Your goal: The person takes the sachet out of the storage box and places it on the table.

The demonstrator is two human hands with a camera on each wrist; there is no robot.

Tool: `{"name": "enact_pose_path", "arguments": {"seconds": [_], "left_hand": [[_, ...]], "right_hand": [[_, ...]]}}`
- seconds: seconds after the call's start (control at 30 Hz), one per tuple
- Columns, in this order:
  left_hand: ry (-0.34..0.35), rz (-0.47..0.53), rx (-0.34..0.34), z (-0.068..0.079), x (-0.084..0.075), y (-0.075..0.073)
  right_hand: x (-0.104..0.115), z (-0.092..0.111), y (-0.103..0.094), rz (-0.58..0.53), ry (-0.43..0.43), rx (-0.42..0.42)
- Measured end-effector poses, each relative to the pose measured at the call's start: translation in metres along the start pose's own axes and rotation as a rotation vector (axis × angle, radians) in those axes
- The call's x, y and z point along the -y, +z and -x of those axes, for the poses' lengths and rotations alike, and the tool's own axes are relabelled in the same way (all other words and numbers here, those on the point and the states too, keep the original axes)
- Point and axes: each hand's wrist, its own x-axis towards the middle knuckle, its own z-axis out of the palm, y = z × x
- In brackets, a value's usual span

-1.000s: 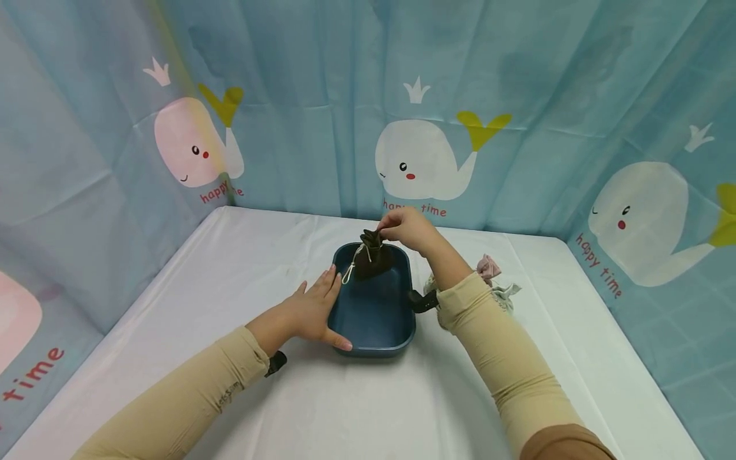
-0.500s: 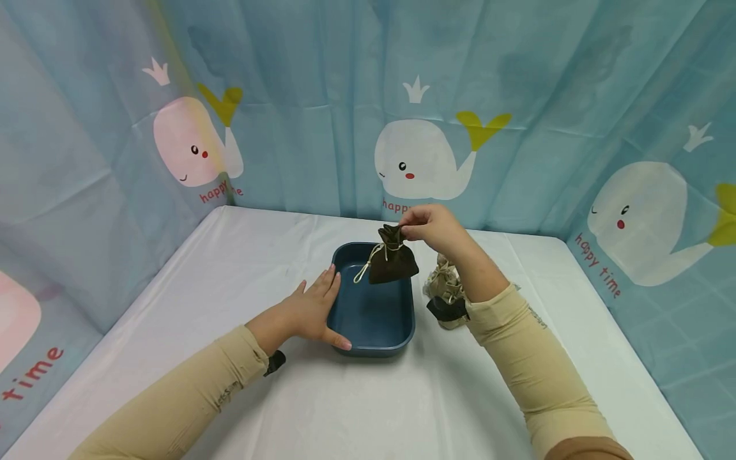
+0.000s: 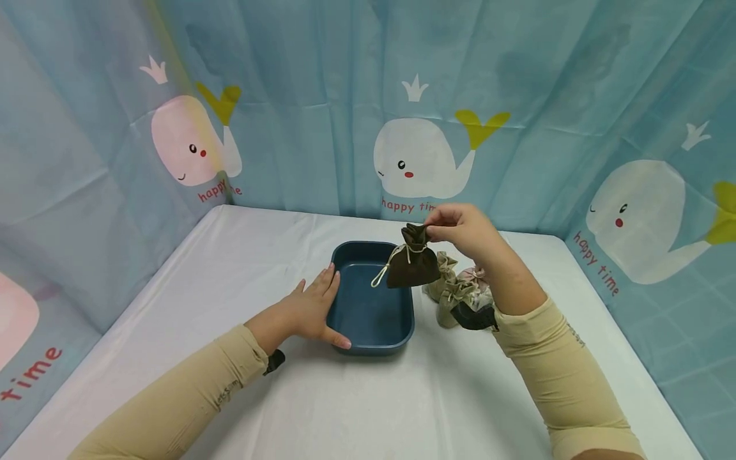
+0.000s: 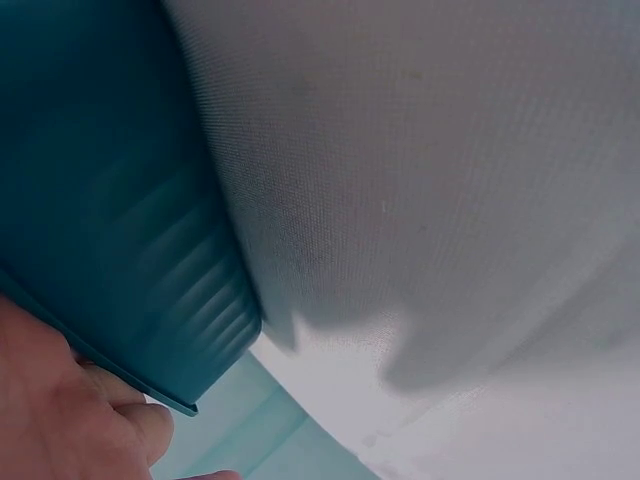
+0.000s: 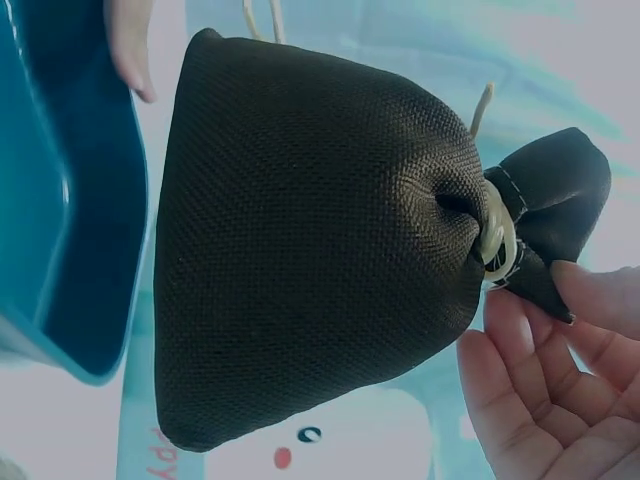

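A dark brown drawstring pouch (image 3: 413, 267) with a cream cord hangs from my right hand (image 3: 468, 233), which pinches the gathered cloth at its neck. In the right wrist view the pouch (image 5: 320, 240) fills the middle, its top pinched between thumb and fingers. In the head view it overlaps the right rim of a blue rectangular basin (image 3: 374, 319). My left hand (image 3: 313, 310) lies spread along the basin's left rim, fingers straight and thumb at the near corner. The left wrist view shows the basin's ribbed outer wall (image 4: 150, 230) beside that hand.
Several other pouches stand to the right of the basin, among them a beige pouch (image 3: 446, 306) and a pink one (image 3: 474, 276), partly hidden by the right wrist. White cloth (image 3: 276, 255) covers the table. A blue whale-print curtain (image 3: 310, 128) borders it behind and at the sides.
My right hand has carried the brown pouch from over the basin's far end rightward to its right rim, close to the other pouches. The left hand has stayed in place.
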Motion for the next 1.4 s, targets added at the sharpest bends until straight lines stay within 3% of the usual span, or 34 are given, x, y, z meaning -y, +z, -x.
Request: {"name": "enact_pose_path", "arguments": {"seconds": [0.4, 0.67, 1.4], "left_hand": [[0.006, -0.004, 0.007, 0.001, 0.000, -0.001], [0.005, 0.000, -0.001, 0.001, 0.000, 0.002], [0.010, 0.007, -0.004, 0.002, -0.001, 0.001]], "right_hand": [[-0.007, 0.036, -0.028, 0.048, 0.039, -0.028], [-0.022, 0.056, -0.039, 0.068, 0.009, -0.070], [-0.072, 0.086, -0.031, -0.001, 0.112, -0.033]]}}
